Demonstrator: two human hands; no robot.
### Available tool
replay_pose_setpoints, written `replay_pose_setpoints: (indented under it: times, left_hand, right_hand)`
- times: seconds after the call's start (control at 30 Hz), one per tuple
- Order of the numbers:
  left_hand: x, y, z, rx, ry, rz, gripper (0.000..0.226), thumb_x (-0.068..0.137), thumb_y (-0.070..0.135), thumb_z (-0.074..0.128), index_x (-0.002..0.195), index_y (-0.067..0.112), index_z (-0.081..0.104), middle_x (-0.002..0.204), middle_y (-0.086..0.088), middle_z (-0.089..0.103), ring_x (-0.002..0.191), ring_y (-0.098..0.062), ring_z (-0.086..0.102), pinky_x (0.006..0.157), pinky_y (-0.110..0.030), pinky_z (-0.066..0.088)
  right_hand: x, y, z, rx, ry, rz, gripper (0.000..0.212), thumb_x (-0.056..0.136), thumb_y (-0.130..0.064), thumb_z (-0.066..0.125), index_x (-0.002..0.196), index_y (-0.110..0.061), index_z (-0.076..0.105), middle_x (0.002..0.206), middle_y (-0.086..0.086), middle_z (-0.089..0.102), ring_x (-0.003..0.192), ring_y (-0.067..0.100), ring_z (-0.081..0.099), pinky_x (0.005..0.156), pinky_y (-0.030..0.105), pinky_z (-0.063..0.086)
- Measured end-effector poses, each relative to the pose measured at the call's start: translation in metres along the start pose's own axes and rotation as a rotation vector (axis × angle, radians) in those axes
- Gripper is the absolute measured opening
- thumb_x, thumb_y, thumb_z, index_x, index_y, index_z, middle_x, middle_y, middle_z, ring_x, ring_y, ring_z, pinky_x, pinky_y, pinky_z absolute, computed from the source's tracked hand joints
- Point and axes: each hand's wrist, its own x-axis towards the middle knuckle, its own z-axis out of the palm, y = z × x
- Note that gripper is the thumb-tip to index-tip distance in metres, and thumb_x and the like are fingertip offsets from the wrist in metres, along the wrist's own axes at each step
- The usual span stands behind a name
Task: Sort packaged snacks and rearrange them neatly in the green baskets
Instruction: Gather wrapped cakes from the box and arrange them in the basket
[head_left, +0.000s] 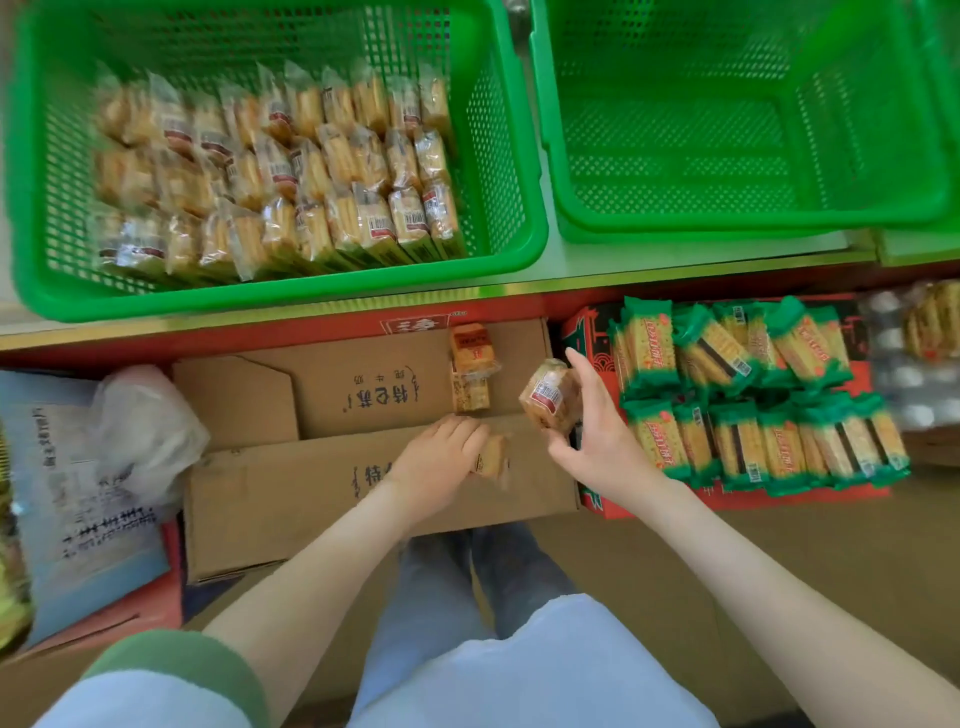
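My right hand pinches clear-wrapped biscuit pack, long axis roughly near-far; left hand fingers curled over second pack on cardboard box. Part-filled left green basket lies far-left; left hand nearer, I judge

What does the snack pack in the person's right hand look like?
The snack pack is a small clear plastic wrapper, crinkly and shiny, with golden-brown biscuits inside. A white label with a red band and a barcode faces the camera. It is tilted, pinched between the thumb and fingers of the right hand, and held over the brown cardboard box. Only that hand seems to touch it.
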Motion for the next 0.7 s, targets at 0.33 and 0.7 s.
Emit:
replay_pose_setpoints:
  times: [0.33,0.7]
  left_hand:
    - [-0.038,-0.017,-0.127,-0.705,0.630,-0.279,0.062,0.079,0.017,0.078,0.129,0.023,0.042,0.122,0.016,0.051,0.114,0.010,0.046,0.097,-0.006,0.036]
    - [0.005,-0.060,-0.179,-0.957,0.892,-0.583,0.058,0.082,0.028,0.075,0.133,0.028,0.046,0.129,0.009,0.054,0.119,-0.007,0.050,0.101,-0.023,0.042]
  right_hand:
    - [0.045,-0.107,-0.066,0.309,0.021,-0.286,0.068,0.084,0.003,0.067,0.128,-0.034,0.030,0.120,-0.004,0.047,0.109,0.000,0.055,0.091,0.011,0.042]
    - [0.175,-0.148,-0.062,-0.204,-0.091,-0.073,0.052,0.086,0.012,0.049,0.124,-0.017,0.030,0.097,0.004,0.046,0.077,0.018,0.049,0.054,0.025,0.033]
